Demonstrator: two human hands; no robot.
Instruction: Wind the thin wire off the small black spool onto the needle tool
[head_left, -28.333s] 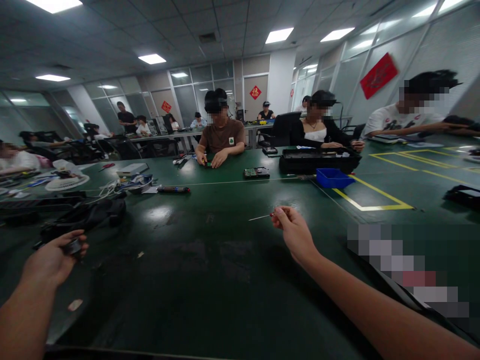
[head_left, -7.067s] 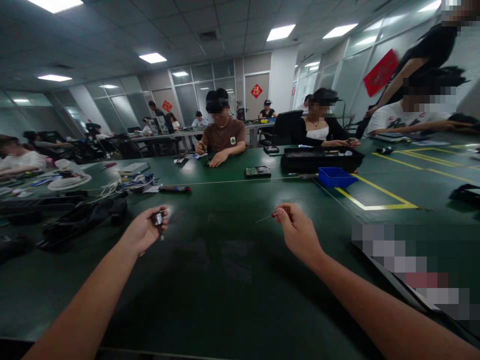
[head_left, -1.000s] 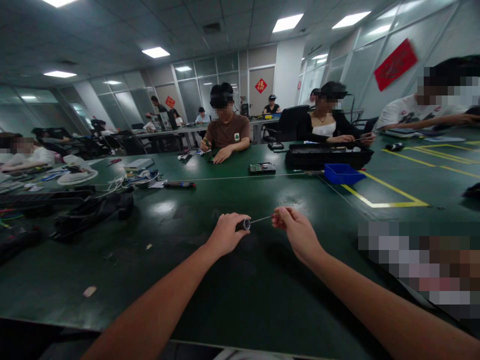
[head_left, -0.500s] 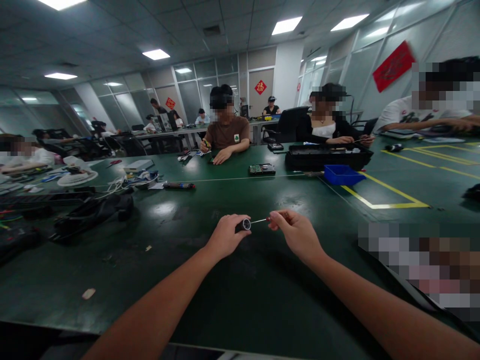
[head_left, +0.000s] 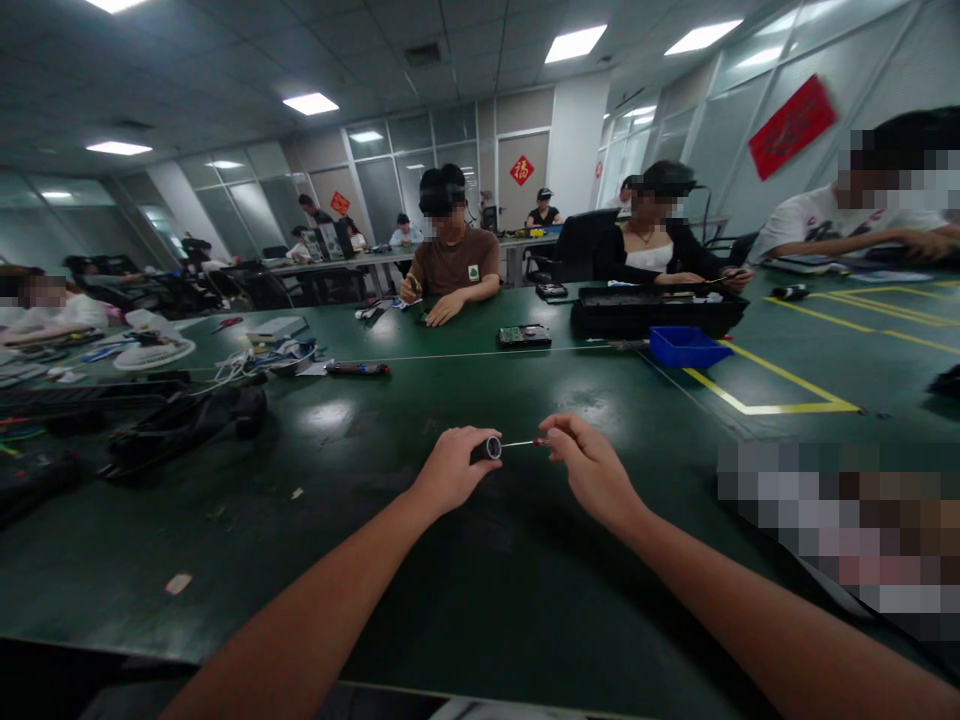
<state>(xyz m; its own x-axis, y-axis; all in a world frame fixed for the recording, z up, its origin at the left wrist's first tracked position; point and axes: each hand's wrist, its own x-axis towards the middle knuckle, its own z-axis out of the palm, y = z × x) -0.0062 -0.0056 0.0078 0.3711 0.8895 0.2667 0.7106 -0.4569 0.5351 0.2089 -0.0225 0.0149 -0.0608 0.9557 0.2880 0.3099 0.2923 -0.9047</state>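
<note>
My left hand [head_left: 450, 470] is closed around a small black cylinder [head_left: 489, 449] with a silver-rimmed round end that faces right and toward me. My right hand [head_left: 589, 465] pinches the short red handle of a thin screwdriver [head_left: 520, 443]. Its metal shaft runs left to the cylinder's rimmed end. I cannot tell whether the tip is in the cylinder or just touching it. Both hands are held above the green table [head_left: 450, 620].
A blue bin [head_left: 686, 348] and a long black casing [head_left: 660, 312] stand at the back right. Behind my hands lies a hard drive [head_left: 523, 336]. To the left are a dark marker-like tool [head_left: 358, 369] and black parts [head_left: 195, 425]. Co-workers sit across the table.
My right fingers have loosened and shifted slightly on the screwdriver's handle, with the forefinger lifted a little. My left hand and the cylinder have stayed in place.
</note>
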